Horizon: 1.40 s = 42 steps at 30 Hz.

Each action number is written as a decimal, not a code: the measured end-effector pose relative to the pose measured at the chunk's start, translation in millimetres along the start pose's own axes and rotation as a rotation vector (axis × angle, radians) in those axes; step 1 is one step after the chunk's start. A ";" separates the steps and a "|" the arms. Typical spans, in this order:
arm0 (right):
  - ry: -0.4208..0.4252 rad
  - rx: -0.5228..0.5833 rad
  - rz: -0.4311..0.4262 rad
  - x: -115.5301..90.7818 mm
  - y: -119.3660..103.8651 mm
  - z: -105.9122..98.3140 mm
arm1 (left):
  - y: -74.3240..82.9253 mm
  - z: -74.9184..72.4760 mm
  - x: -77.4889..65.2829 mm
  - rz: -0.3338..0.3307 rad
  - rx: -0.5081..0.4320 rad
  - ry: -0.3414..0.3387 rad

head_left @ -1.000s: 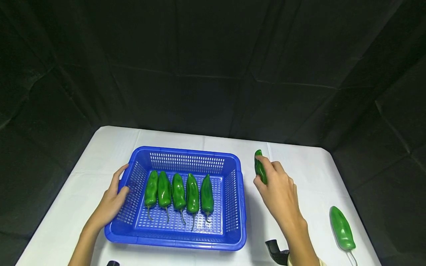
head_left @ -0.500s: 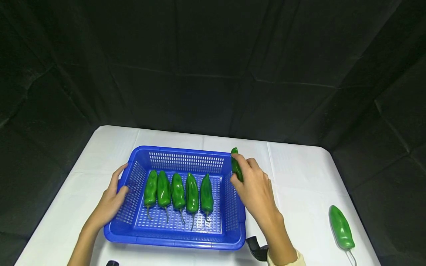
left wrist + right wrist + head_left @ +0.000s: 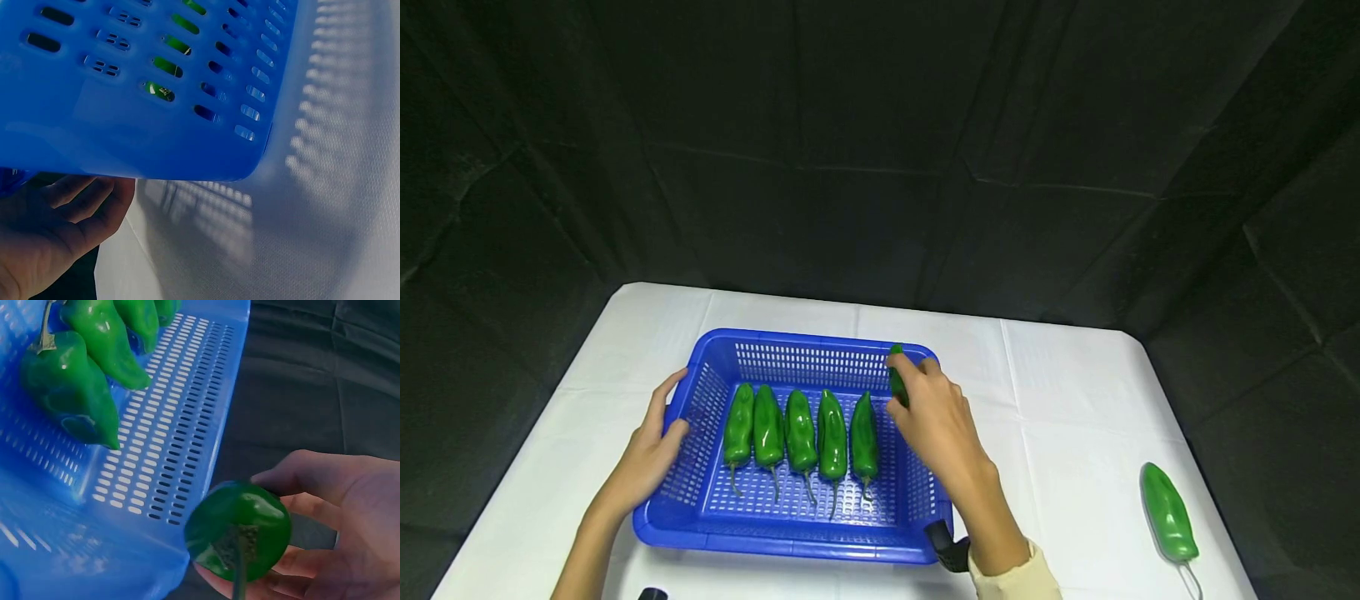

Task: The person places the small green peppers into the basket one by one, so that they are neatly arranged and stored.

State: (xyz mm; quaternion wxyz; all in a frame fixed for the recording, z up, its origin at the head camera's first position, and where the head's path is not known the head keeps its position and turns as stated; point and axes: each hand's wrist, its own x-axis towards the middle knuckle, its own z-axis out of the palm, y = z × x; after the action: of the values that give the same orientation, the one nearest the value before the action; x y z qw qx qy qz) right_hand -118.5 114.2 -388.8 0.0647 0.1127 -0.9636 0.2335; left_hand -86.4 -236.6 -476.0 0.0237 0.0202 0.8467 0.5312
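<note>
A blue plastic basket (image 3: pixel 760 546) with slotted walls stands on the white-covered table. My left hand (image 3: pixel 651 450) holds its left side, thumb at the rim; the left wrist view shows the fingers (image 3: pixel 112 206) at the basket's edge. My right hand (image 3: pixel 942 421) pinches a green pepper (image 3: pixel 897 385) above the basket's right part, near the back corner. The right wrist view looks onto this pepper's stem end (image 3: pixel 237 531). Inside the basket, several green peppers (image 3: pixel 801 429) lie side by side in a row, tips to the back and stems toward me.
Another green pepper (image 3: pixel 1169 512) lies on the table (image 3: pixel 1075 467) at the far right. A small black object (image 3: pixel 653 593) shows at the front edge of the view. Dark cloth (image 3: pixel 880 167) hangs behind the table and at both sides.
My right hand has carried its pepper leftward, from over the table at the right of the basket to above the basket's right part. The left hand has stayed at the basket's left side.
</note>
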 end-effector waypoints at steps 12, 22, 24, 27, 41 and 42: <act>-0.152 0.001 0.051 12.7 -4.0 24.6 | -2.1 0.0 0.5 0.002 0.007 -0.001; -0.255 -0.010 0.080 20.9 -0.9 50.5 | -1.2 -0.4 0.6 0.006 -0.001 -0.003; -0.277 -0.013 0.088 21.6 -0.5 53.7 | -0.6 -0.5 0.3 0.008 -0.002 0.000; -0.317 -0.015 0.104 22.4 1.1 58.3 | 0.6 -0.5 -0.4 0.011 -0.010 -0.002; -0.452 0.066 0.151 20.2 1.5 67.6 | -0.1 -0.8 0.1 0.001 0.000 -0.006; -0.460 0.073 0.146 20.0 0.8 67.3 | -0.1 -0.8 0.0 0.002 -0.001 -0.006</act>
State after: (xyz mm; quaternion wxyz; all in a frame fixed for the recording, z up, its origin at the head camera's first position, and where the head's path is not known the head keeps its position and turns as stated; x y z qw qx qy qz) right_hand -142.8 79.8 -444.9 -0.1777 0.0950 -0.9495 0.2404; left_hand -86.4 -237.4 -475.8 0.0258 0.0227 0.8464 0.5315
